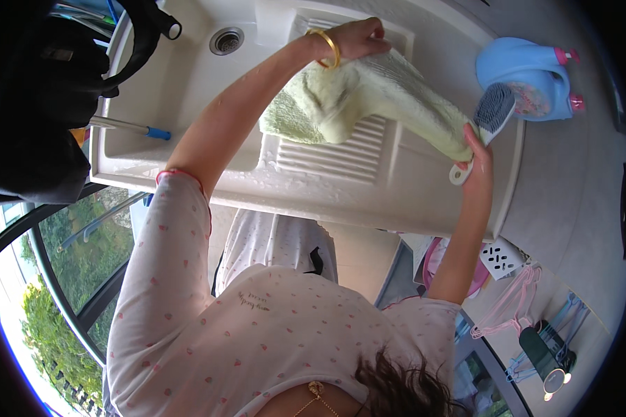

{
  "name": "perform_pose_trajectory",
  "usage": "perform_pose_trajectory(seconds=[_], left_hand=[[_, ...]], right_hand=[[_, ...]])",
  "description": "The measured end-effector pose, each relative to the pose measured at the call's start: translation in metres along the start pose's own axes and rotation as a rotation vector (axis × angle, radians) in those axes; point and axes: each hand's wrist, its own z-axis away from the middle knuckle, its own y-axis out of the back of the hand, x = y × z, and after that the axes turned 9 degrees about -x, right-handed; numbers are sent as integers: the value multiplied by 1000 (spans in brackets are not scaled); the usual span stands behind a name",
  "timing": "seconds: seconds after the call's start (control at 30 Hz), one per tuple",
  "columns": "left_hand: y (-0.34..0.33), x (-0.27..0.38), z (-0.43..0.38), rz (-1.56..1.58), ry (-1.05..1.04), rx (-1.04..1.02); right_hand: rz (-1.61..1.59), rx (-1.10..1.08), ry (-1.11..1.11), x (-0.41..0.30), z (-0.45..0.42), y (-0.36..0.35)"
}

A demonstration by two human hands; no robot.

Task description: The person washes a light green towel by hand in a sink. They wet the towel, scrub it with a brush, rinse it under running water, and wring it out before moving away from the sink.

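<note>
A pale green towel (412, 101) stretches between my hands over the ribbed washboard (334, 156) of a white laundry sink (339, 203). My left hand (357, 39), wearing a gold bangle, is closed on its upper edge; the fingertips are partly hidden. The towel's bunched left part lies on the washboard. My right hand (477, 151) grips the towel's right end together with a white-handled scrubbing brush (494, 108). The brush's grey bristles show above the hand, and the holed end of its handle below.
A drain (227, 41) is in the basin at left, near a blue-tipped pole (156, 133). A blue detergent jug (521, 78) stands beyond the sink's right rim. Black fabric hangs at upper left. Pink hangers (511, 302) and a pink basin (438, 266) are at lower right.
</note>
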Motion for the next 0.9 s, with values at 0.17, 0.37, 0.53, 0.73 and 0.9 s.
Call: perform_pose_trajectory(seconds=[0.17,0.37,0.53,0.73,0.9], left_hand=[[-30,10,-41,-347,35,83],[-82,27,56,-409,-243,348],[-113,15,115,-736,-169,260],[-89,48,144,-168,-134,178],[-142,43,186,-546,-160,151]], right_hand=[[-239,-6,-64,44,-18,31],[-238,260,-39,86,-72,54],[-625,-27,-88,78,-92,64],[-353,42,-18,48,-84,72],[1228,293,423,95,-85,133]])
